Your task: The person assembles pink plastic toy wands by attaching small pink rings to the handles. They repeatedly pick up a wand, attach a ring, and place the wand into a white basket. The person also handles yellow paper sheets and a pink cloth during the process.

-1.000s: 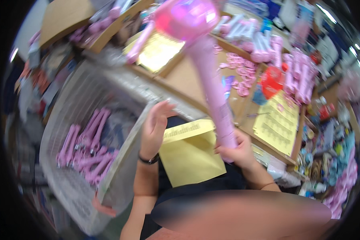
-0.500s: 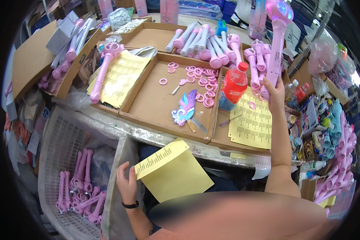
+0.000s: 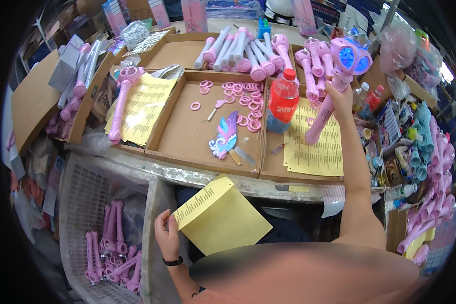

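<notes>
free: left part of middle tray (image 3: 175, 126) | right tray (image 3: 274, 164) obstructed: upright red-capped bottle (image 3: 282, 101), lit wand (image 3: 321, 119) above

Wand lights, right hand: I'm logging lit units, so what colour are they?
The wand lights glow blue, shown in the head view.

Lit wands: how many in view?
1: the pink wand with the blue-lit head, in the right hand, its handle end overlapping the yellow sheets in view. No other visible wand glows; some heads in the piles are partly hidden.
</notes>
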Demonstrator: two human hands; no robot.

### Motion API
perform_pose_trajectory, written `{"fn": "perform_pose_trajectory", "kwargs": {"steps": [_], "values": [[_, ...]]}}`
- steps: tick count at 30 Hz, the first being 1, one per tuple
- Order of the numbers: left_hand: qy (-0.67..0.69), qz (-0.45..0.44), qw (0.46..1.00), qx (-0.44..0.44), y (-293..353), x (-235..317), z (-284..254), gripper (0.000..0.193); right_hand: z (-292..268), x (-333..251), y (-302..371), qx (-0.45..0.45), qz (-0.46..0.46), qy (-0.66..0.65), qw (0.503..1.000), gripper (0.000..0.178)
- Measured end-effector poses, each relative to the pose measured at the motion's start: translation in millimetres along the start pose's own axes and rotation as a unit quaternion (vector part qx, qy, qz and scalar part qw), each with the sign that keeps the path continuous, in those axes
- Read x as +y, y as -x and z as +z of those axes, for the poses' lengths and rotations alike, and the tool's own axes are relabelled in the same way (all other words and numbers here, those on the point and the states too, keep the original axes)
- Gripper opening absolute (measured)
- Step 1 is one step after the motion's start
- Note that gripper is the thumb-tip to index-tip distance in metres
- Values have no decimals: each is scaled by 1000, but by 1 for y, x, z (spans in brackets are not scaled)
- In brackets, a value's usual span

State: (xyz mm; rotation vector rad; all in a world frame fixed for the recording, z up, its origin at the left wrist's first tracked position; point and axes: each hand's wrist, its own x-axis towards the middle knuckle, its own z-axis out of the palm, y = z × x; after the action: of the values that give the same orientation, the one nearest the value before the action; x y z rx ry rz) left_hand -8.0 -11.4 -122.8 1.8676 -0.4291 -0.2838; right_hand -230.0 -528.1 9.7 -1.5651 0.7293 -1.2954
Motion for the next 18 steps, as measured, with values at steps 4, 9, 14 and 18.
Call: {"fn": "perform_pose_trajectory", "kwargs": {"steps": [4,9,14,18], "values": [[14,-3,1000,11,-2,-3,2,27,-4,2,15,-7,-56,-25,998,37],[13,-3,1000,4,-1,-3,4,27,0,5,29,57,-60,27,996,36],[-9,11,1000,0,0,0,2,31,-5,18,28,71,-77,17,994,39],[93,-57,994,23,4,2,5,38,-4,49,57,16,14,80,997,40]]}}
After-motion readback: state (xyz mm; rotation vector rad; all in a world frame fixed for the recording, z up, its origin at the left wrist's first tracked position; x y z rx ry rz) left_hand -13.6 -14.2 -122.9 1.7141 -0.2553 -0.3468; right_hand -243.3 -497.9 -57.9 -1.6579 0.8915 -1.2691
